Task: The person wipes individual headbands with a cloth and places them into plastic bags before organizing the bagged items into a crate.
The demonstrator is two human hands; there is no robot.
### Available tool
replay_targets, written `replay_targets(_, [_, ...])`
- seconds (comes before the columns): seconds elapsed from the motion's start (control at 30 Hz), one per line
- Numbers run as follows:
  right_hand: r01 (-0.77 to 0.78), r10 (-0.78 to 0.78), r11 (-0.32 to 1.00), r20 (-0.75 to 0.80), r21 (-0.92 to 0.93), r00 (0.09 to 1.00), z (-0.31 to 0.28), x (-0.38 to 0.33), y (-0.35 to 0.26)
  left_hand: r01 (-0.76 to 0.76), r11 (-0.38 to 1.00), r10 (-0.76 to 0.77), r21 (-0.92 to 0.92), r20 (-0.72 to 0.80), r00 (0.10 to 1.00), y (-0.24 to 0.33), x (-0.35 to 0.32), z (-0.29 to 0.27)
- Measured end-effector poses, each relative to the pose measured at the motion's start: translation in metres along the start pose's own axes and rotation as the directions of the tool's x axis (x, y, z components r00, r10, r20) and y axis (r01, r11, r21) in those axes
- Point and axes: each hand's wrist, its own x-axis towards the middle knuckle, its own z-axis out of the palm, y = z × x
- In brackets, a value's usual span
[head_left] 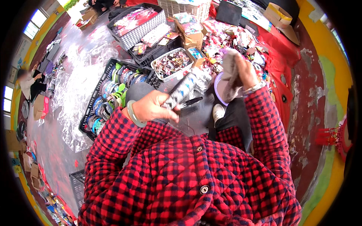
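Observation:
My left hand grips a clear-wrapped bundle of patterned combs, with dark comb teeth showing just under it. A green bangle sits on that wrist. My right hand, wearing a beaded bracelet, holds a grey-brown cloth piece over a purple round bowl. Both arms are in red-and-black checked sleeves.
A black crate of coloured hair hoops lies at left. A white basket of small accessories and a checked bin stand behind. Loose packets cover a red cloth at right. Another person sits far left.

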Motion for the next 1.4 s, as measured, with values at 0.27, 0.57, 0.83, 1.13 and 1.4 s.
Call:
replay_targets(0.27, [-0.377,0.348,-0.302,0.47,0.875,0.811,0.002,-0.016,-0.062,-0.367,0.822,0.053,-0.436,-0.583,0.811,-0.034,0.033,0.002])
replay_targets(0.57, [-0.446,0.145,-0.387,0.531,0.807,0.835,0.051,-0.032,-0.033,-0.371,0.912,0.205,-0.176,-0.588,0.783,-0.045,0.046,0.026])
replay_targets(0.83, [-0.529,0.152,-0.368,0.611,0.764,0.777,0.067,-0.027,-0.069,-0.251,0.945,0.327,0.21,-0.614,0.719,-0.062,0.055,0.035])
replay_targets(1.13, [-0.456,0.312,0.149,0.395,0.877,0.864,0.055,-0.029,-0.049,-0.378,0.919,0.199,-0.114,-0.693,0.693,-0.047,0.051,0.019])
replay_targets(1.4, [-0.485,0.18,0.459,0.457,0.744,0.871,0.06,-0.03,-0.067,-0.261,0.702,-0.083,-0.663,-0.439,0.895,-0.035,0.064,0.001])
